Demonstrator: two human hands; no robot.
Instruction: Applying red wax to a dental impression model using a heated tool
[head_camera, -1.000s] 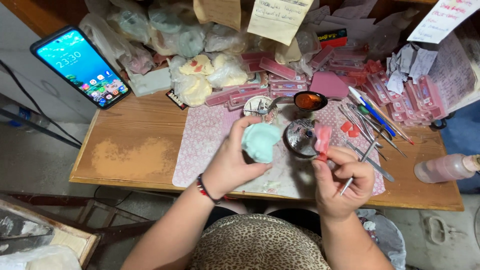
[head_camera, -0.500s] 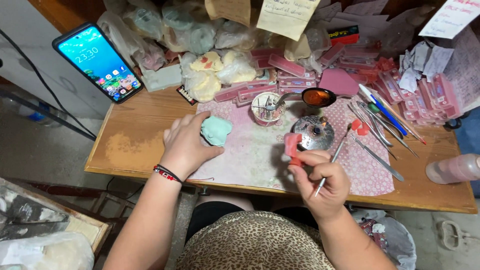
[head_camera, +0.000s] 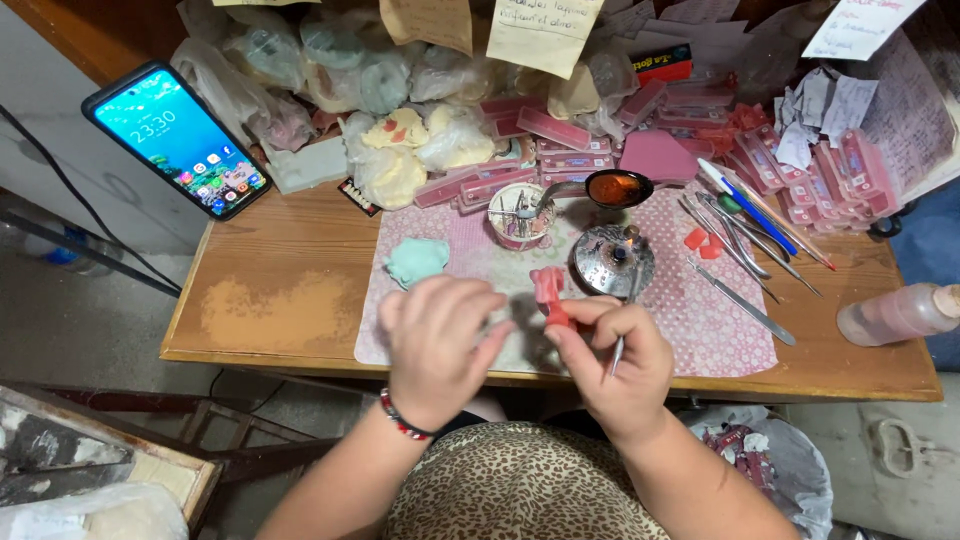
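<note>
Two hands: right (head_camera: 610, 365) pinching one red wax piece (head_camera: 550, 295) and one thin metal tool (head_camera: 618, 352), left (head_camera: 437, 345) empty, loosely spread.

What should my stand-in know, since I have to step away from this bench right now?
Left hand: empty, fingers spread, above the pink mat, close beside the right hand.
Right hand: pinches the red piece in its fingers and also holds a thin metal tool.
Things: the mint-green piece lies on the mat, left of both hands, untouched. The round metal stand sits just beyond the right hand, with the cup of tools behind it.
Done: the green piece is set down.
Left: the red piece is in hand with the tool. How far along it is cannot be told.
</note>
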